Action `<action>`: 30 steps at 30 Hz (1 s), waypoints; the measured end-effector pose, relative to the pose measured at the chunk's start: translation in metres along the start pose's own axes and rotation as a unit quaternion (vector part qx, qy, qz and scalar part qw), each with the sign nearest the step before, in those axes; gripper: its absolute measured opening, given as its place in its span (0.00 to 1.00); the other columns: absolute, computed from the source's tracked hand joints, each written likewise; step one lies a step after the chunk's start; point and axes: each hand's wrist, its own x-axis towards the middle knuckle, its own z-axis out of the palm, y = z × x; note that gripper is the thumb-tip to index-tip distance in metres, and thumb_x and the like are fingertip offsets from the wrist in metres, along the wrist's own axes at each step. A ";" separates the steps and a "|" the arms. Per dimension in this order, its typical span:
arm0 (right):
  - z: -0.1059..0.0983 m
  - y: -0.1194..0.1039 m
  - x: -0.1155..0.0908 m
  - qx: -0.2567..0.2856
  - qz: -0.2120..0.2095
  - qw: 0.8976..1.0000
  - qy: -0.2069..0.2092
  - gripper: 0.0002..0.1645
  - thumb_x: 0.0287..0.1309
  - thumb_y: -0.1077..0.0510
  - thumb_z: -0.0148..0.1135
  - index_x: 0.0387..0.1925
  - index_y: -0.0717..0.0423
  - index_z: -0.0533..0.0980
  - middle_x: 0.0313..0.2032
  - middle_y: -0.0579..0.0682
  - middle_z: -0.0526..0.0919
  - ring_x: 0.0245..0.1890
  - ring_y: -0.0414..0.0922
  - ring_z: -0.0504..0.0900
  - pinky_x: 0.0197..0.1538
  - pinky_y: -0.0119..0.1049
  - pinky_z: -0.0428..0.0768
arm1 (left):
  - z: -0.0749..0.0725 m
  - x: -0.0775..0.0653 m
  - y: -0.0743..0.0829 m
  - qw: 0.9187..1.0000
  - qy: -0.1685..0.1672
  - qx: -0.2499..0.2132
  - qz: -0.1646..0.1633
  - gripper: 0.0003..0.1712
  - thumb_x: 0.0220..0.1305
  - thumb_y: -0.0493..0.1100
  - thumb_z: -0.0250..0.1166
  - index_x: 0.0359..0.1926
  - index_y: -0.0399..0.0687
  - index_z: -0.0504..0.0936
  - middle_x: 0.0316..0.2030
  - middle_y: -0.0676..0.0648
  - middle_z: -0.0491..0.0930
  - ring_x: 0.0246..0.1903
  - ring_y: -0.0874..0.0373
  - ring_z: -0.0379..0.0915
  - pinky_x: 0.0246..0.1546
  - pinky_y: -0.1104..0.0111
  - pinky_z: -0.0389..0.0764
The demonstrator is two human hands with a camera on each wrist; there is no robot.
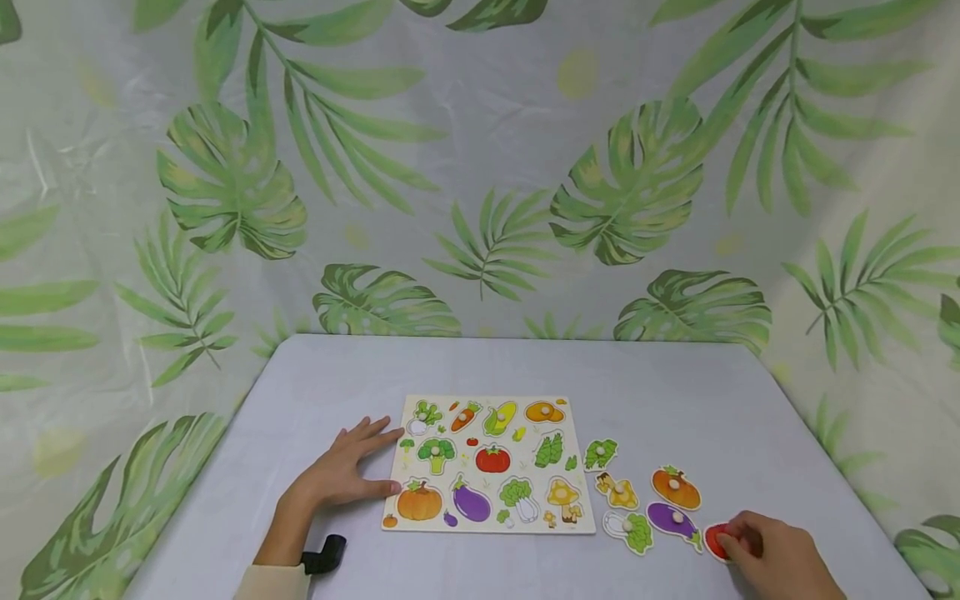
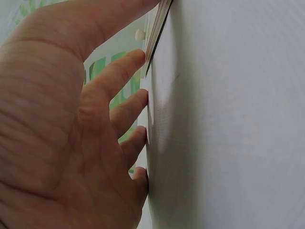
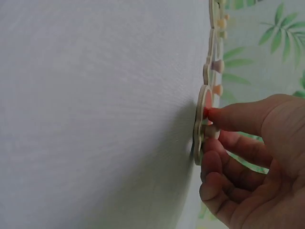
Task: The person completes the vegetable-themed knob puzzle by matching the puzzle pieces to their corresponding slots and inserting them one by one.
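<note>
Six loose vegetable pieces (image 1: pixel 663 515) lie at the lower right of the frame, beside the puzzle board (image 1: pixel 522 460). We have the tomato piece (image 1: pixel 716 537) lowest and rightmost among them, our right hand (image 1: pixel 783 554) on it, thumb and fingers curled about its knob (image 3: pixel 209 130); how tight the pinch is, we cannot tell. Our left hand (image 1: pixel 341 467) spreads its fingers at the board's left edge. We judge this to be the picking-up step; the next move calls for a secure knob grip and a level lift.
</note>
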 end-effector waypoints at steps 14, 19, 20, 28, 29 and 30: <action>-0.013 -0.033 0.006 0.014 -0.104 0.983 0.153 0.12 0.57 0.60 0.75 0.43 0.61 0.85 0.31 0.46 0.86 0.28 0.39 0.76 0.27 0.25 0.76 | 0.002 0.002 -0.003 1.000 0.000 0.002 0.005 0.52 0.52 0.70 0.74 0.75 0.61 0.70 0.80 0.43 0.58 0.81 0.35 0.42 0.78 0.33 0.41; -0.007 -0.051 0.014 0.017 -0.152 0.966 0.210 0.11 0.54 0.63 0.76 0.41 0.58 0.87 0.34 0.47 0.87 0.28 0.36 0.77 0.28 0.24 0.78 | 0.002 0.003 -0.004 1.000 0.002 0.007 0.007 0.51 0.52 0.70 0.73 0.75 0.61 0.70 0.79 0.43 0.59 0.80 0.34 0.42 0.77 0.33 0.41; -0.006 -0.055 0.015 0.019 -0.156 0.965 0.212 0.11 0.54 0.63 0.76 0.41 0.58 0.87 0.34 0.47 0.87 0.29 0.36 0.78 0.28 0.24 0.78 | 0.002 0.003 -0.004 1.000 0.002 0.009 0.008 0.51 0.52 0.69 0.74 0.75 0.60 0.70 0.79 0.42 0.59 0.80 0.34 0.43 0.77 0.33 0.42; -0.004 -0.080 0.025 0.042 -0.171 0.963 0.202 0.11 0.57 0.62 0.75 0.43 0.56 0.87 0.38 0.49 0.88 0.32 0.41 0.82 0.31 0.23 0.80 | 0.001 0.003 -0.003 1.000 0.001 0.001 0.003 0.51 0.51 0.69 0.74 0.75 0.61 0.71 0.80 0.43 0.58 0.81 0.35 0.42 0.78 0.34 0.40; -0.004 -0.083 0.027 0.045 -0.172 0.963 0.201 0.12 0.57 0.62 0.75 0.44 0.56 0.87 0.38 0.49 0.88 0.32 0.41 0.82 0.31 0.24 0.81 | 0.001 0.002 -0.002 1.000 0.001 0.001 0.003 0.51 0.51 0.69 0.74 0.75 0.61 0.71 0.80 0.43 0.58 0.81 0.35 0.42 0.78 0.34 0.40; -0.004 -0.086 0.028 0.048 -0.172 0.963 0.201 0.12 0.57 0.62 0.75 0.44 0.57 0.87 0.38 0.49 0.88 0.33 0.42 0.82 0.31 0.24 0.81 | 0.001 0.002 -0.002 1.000 0.001 0.001 0.002 0.51 0.51 0.69 0.74 0.75 0.61 0.71 0.80 0.43 0.58 0.81 0.35 0.42 0.78 0.34 0.40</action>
